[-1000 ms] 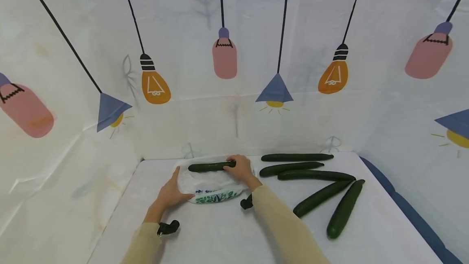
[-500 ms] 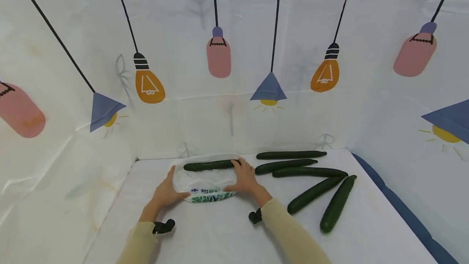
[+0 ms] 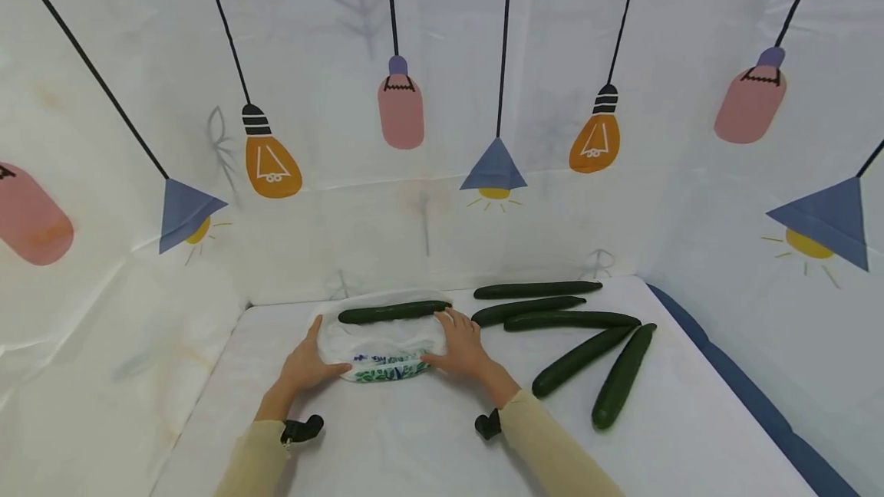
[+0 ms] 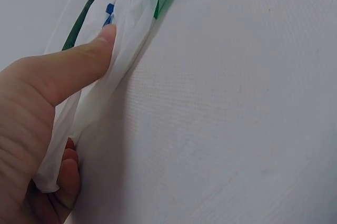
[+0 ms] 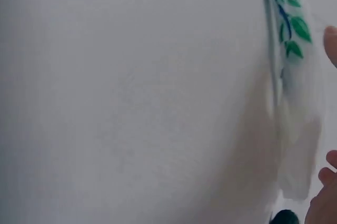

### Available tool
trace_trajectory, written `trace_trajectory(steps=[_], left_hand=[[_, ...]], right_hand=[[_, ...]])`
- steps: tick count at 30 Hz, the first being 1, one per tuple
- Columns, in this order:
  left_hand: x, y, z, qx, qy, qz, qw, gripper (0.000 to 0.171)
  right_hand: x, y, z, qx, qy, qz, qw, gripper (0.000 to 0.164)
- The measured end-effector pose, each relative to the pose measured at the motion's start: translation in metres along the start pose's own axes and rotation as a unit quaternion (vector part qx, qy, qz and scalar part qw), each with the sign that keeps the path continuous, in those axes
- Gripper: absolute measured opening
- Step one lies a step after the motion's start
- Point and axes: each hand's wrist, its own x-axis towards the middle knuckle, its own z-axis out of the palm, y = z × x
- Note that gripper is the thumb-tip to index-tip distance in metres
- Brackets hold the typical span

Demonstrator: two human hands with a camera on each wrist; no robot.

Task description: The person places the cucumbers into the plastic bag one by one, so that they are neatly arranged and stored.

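A white plastic bag (image 3: pixel 378 342) printed with green leaves and blue characters lies flat at the back of the white table. One dark green cucumber (image 3: pixel 390 312) rests lengthwise along its far side. My left hand (image 3: pixel 302 369) grips the bag's left end; the left wrist view shows the thumb over the plastic (image 4: pixel 124 39) and curled fingers (image 4: pixel 70 174) at its edge. At the right end, my right hand (image 3: pixel 466 350) is spread, thumb near the printed front and fingertips beside the cucumber's end. In the right wrist view only fingertips (image 5: pixel 330 45) show at the edge.
Several more cucumbers (image 3: pixel 572 320) lie to the right of the bag, two slanting toward the front (image 3: pixel 624 376). A white sheet wall (image 3: pixel 442 236) with printed lamps stands behind the table. Blue fabric (image 3: pixel 732 374) runs along the right edge.
My right hand has let go of the cucumber on the bag and drawn back to the bag's right end. The left hand stays at the left end. The head view has shifted slightly.
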Motion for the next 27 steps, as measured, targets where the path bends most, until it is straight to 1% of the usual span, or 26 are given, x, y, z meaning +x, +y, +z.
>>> trace_trajectory(steps=[3,5,8,11,14,18,21,24,27], left_hand=[[0.001,0.0,-0.001,0.002,0.004,0.008,1.0,0.133],[0.0,-0.001,-0.002,0.004,0.001,0.01,0.9999,0.133],[-0.001,-0.002,-0.001,0.006,-0.005,0.006,0.9999,0.133],[-0.001,-0.003,-0.001,0.005,-0.002,0.004,1.0,0.132],[0.0,-0.003,-0.001,-0.002,0.006,0.006,1.0,0.13],[0.001,-0.001,0.001,-0.006,-0.002,0.002,1.0,0.126],[0.0,0.0,0.0,-0.009,-0.001,-0.007,0.9999,0.115],[0.001,0.0,0.0,-0.011,0.001,-0.015,0.9998,0.101],[0.002,-0.001,0.001,-0.016,-0.001,-0.019,0.9997,0.092]], right_hand=[[-0.006,-0.004,-0.008,0.016,-0.002,-0.017,1.0,0.079],[-0.012,-0.007,-0.017,0.033,-0.011,-0.026,0.999,0.074],[-0.025,-0.009,-0.037,0.053,-0.039,-0.034,0.997,0.068],[-0.039,-0.004,-0.059,0.056,-0.065,-0.036,0.996,0.063],[-0.054,0.008,-0.081,0.048,-0.086,-0.039,0.994,0.058],[-0.076,0.03,-0.11,0.027,-0.106,-0.045,0.993,0.05],[-0.087,0.048,-0.131,0.016,-0.111,-0.042,0.993,0.046],[-0.097,0.066,-0.15,0.016,-0.111,-0.028,0.993,0.044],[-0.105,0.085,-0.165,0.023,-0.111,-0.021,0.993,0.041]])
